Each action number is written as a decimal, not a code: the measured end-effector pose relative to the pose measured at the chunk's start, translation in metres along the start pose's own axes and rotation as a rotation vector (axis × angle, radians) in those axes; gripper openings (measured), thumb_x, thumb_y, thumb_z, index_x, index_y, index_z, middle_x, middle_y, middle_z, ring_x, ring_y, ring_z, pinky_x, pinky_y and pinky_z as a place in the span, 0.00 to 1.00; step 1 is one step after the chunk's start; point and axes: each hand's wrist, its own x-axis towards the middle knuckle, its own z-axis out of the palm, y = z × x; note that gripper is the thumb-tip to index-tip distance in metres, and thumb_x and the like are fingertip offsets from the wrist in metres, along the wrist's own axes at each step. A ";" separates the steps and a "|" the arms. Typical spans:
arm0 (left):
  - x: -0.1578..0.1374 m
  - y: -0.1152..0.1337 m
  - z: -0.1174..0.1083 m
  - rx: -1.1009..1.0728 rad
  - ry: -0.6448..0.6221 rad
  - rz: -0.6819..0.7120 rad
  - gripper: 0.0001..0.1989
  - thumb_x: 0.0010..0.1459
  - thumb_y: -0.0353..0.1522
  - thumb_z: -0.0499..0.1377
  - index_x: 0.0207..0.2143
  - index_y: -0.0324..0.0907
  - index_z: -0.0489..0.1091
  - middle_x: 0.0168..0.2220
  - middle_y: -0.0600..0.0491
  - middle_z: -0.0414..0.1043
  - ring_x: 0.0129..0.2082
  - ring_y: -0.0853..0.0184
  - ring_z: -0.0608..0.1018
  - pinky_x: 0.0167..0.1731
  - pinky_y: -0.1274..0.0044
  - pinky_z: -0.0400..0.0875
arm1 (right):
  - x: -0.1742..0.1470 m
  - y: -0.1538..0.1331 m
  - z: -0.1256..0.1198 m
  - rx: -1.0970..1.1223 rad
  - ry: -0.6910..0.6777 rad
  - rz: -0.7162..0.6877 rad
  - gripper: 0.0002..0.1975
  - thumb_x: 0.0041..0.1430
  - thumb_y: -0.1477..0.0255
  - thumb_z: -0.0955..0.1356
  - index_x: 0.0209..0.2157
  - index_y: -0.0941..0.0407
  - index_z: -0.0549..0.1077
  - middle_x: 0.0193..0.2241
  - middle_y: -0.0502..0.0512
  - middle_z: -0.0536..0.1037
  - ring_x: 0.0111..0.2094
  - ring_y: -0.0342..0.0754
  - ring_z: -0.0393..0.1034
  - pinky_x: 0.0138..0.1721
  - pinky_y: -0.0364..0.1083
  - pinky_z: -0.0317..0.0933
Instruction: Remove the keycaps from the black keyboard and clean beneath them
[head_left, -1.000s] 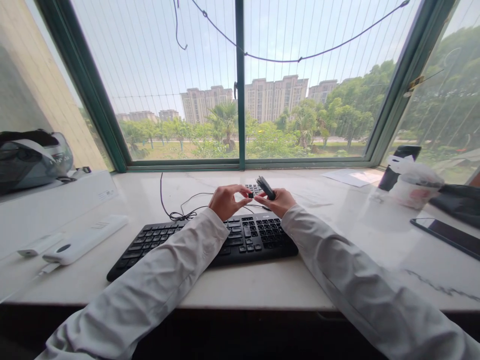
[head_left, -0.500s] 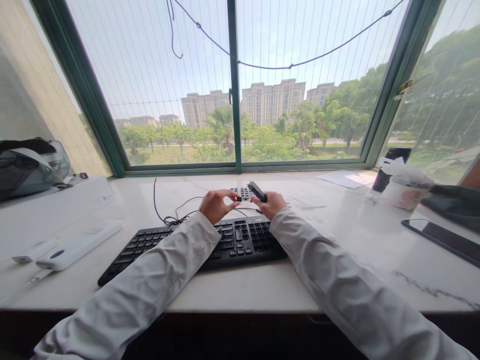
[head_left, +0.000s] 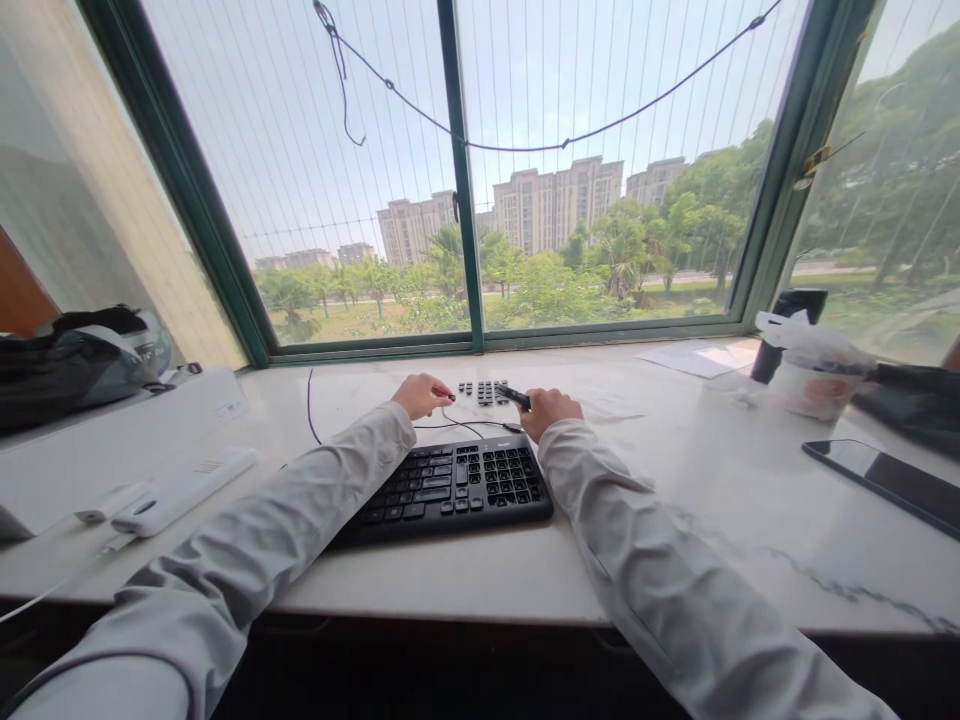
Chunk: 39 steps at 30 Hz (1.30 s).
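Note:
My left hand (head_left: pixel 422 397) pinches a small black keycap (head_left: pixel 451 398) between thumb and fingertips, close to the table behind the keyboard. Loose black keycaps (head_left: pixel 492 393) lie there in rows between my two hands. My right hand (head_left: pixel 553 410) is closed around a small black brush (head_left: pixel 514 397), its tip pointing left over the right edge of those rows. Below both hands lies a black keyboard (head_left: pixel 450 508); the number pad at its right shows bare key sockets. My left sleeve hides the keyboard's left part.
A white power strip (head_left: pixel 184 490) and a white box (head_left: pixel 112 440) are at the left, with a dark bag (head_left: pixel 75 350) on the box. On the right are a phone (head_left: pixel 892 482), a bagged cup (head_left: pixel 817 380) and papers (head_left: pixel 701 357). A thin cable (head_left: pixel 431 426) runs behind the keyboard.
My left hand has moved left and lower with the keycap, away from the brush. The brush in my right hand has tipped lower, and more of the keycap rows shows.

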 end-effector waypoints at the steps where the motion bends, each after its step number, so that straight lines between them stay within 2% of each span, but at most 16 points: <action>1: 0.009 -0.001 0.003 0.017 -0.010 -0.005 0.13 0.49 0.37 0.64 0.37 0.40 0.78 0.33 0.51 0.79 0.16 0.75 0.72 0.28 0.80 0.71 | 0.000 0.001 0.001 0.002 0.001 0.001 0.19 0.57 0.59 0.61 0.42 0.55 0.75 0.38 0.64 0.76 0.39 0.56 0.72 0.37 0.50 0.62; 6: 0.047 -0.010 0.022 0.066 -0.020 -0.049 0.14 0.49 0.34 0.64 0.38 0.38 0.77 0.35 0.49 0.78 0.18 0.75 0.73 0.25 0.82 0.69 | 0.004 0.010 0.004 -0.010 0.003 0.047 0.20 0.57 0.59 0.61 0.41 0.57 0.75 0.38 0.65 0.76 0.39 0.57 0.72 0.36 0.50 0.62; 12: 0.069 -0.018 0.040 0.122 -0.049 -0.078 0.13 0.49 0.33 0.63 0.40 0.42 0.77 0.36 0.53 0.79 0.19 0.74 0.74 0.26 0.82 0.69 | 0.007 0.013 0.008 -0.024 -0.009 0.048 0.20 0.57 0.59 0.60 0.41 0.56 0.74 0.38 0.64 0.76 0.39 0.57 0.72 0.37 0.51 0.63; 19: 0.078 -0.027 0.053 0.169 -0.065 -0.107 0.13 0.48 0.36 0.65 0.39 0.47 0.78 0.37 0.55 0.79 0.21 0.73 0.75 0.29 0.82 0.69 | 0.006 0.012 0.008 -0.021 -0.024 0.051 0.21 0.58 0.57 0.59 0.42 0.55 0.74 0.38 0.63 0.76 0.39 0.56 0.72 0.37 0.51 0.63; 29: 0.086 -0.034 0.057 0.205 -0.045 -0.104 0.14 0.46 0.37 0.65 0.39 0.47 0.77 0.37 0.56 0.78 0.25 0.72 0.76 0.31 0.81 0.69 | 0.008 0.012 0.012 -0.025 -0.033 0.037 0.20 0.58 0.58 0.60 0.41 0.54 0.74 0.38 0.62 0.77 0.39 0.56 0.72 0.37 0.50 0.63; 36: 0.087 -0.032 0.058 0.264 0.016 -0.090 0.14 0.44 0.43 0.65 0.34 0.49 0.78 0.36 0.54 0.78 0.36 0.66 0.76 0.36 0.79 0.67 | 0.008 0.012 0.012 -0.019 -0.041 0.031 0.21 0.58 0.57 0.60 0.42 0.55 0.74 0.39 0.64 0.76 0.40 0.56 0.72 0.37 0.50 0.62; 39: 0.086 -0.030 0.058 0.286 0.038 -0.085 0.13 0.44 0.43 0.64 0.33 0.49 0.79 0.36 0.53 0.78 0.37 0.65 0.76 0.37 0.78 0.67 | 0.008 0.012 0.012 -0.015 -0.050 0.031 0.21 0.58 0.57 0.59 0.42 0.55 0.74 0.40 0.64 0.76 0.40 0.56 0.72 0.38 0.51 0.62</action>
